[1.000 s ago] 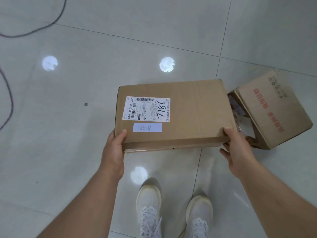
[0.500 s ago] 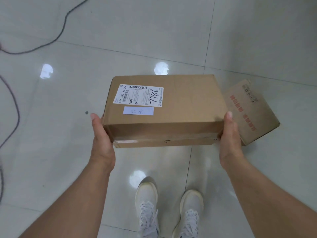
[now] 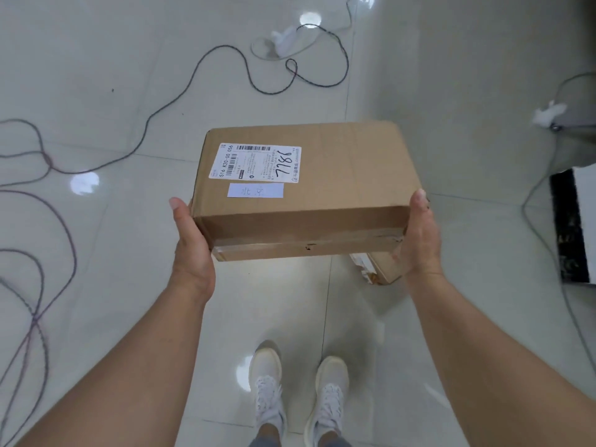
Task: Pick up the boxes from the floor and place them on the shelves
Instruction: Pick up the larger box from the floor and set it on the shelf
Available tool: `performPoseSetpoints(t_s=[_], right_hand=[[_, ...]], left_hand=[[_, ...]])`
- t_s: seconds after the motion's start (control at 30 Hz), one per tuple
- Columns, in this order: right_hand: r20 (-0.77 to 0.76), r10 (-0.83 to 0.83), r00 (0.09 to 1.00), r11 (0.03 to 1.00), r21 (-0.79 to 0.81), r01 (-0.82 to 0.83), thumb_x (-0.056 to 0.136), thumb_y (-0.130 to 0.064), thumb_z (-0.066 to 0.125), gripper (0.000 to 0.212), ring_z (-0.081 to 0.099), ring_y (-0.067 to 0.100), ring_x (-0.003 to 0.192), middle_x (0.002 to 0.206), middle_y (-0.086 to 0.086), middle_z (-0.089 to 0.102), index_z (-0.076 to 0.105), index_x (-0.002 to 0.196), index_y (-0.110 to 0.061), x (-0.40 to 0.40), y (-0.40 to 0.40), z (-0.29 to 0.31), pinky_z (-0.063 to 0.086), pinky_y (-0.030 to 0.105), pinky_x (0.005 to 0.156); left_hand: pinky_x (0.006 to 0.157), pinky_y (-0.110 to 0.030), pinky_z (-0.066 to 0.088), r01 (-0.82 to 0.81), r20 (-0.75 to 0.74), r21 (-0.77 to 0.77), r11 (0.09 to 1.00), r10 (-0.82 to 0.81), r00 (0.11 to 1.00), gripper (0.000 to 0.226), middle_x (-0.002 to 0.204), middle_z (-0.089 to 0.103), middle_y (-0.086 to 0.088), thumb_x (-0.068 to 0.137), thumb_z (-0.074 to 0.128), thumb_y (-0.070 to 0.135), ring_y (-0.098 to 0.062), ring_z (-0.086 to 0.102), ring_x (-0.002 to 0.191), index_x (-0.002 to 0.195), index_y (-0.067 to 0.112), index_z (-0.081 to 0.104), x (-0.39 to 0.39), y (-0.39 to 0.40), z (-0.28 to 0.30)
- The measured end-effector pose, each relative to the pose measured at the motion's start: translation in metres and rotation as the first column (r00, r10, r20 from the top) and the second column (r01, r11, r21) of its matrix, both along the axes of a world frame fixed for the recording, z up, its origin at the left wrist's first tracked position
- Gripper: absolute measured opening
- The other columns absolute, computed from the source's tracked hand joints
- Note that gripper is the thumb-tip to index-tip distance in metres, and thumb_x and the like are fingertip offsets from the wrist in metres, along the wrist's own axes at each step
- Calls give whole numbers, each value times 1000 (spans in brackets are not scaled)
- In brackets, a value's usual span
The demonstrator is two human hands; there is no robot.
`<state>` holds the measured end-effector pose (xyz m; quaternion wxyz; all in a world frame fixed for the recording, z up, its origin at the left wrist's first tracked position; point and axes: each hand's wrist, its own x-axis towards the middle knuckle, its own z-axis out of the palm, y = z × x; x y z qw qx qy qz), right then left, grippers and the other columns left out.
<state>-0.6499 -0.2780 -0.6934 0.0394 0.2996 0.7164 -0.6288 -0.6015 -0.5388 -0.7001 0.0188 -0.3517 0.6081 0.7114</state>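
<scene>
I hold a brown cardboard box (image 3: 348, 188) in the air at the centre of the view, its top bearing a white shipping label marked 7786 and a small pale note. My left hand (image 3: 190, 240) clasps its left end with the thumb up along the edge. My right hand (image 3: 417, 240) clasps its right end the same way. A second cardboard box (image 3: 379, 269) lies on the floor below, mostly hidden behind the held box and my right hand. No shelf is in view.
Glossy pale tiled floor (image 3: 96, 269) all around. Dark cables (image 3: 45, 221) loop over the left and far floor. A black-and-white object (image 3: 571, 227) stands at the right edge with a grey cable beside it. My white shoes (image 3: 296, 395) are at the bottom.
The held box has risen and now covers most of the floor box. My view has tilted forward, bringing far cables and the object at the right into sight.
</scene>
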Motion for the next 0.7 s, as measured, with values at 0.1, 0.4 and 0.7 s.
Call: performPoseSetpoints(t_s=[0.1,0.4,0.7], right_hand=[[-55,-24,998,999,34,26,69,-72,36,82,52,19,124,125,-1,58,53,128,-18,1,11,49,37,42,108],[-184,-99,978,995,-13,99,91,-51,35,58,49,15,123,128,0,55,49,131,-13,22,48,183,40,17,92],[-306,-207,929,975,15,222,95,-43,32,49,44,11,108,113,-3,49,47,130,-12,65,76,287,31,25,93]], left_hand=[[116,-35,29,21,-52,-8,1000,-21,998,76,135,59,6,88,5,66,-8,51,127,133,29,54,-9,11,55],[116,-35,28,124,-154,-37,992,-128,980,82,138,57,8,80,12,74,-6,49,128,137,29,49,-14,40,197],[115,-37,29,308,-267,-84,948,-319,909,90,137,58,8,71,16,84,-6,49,128,136,31,50,-9,66,295]])
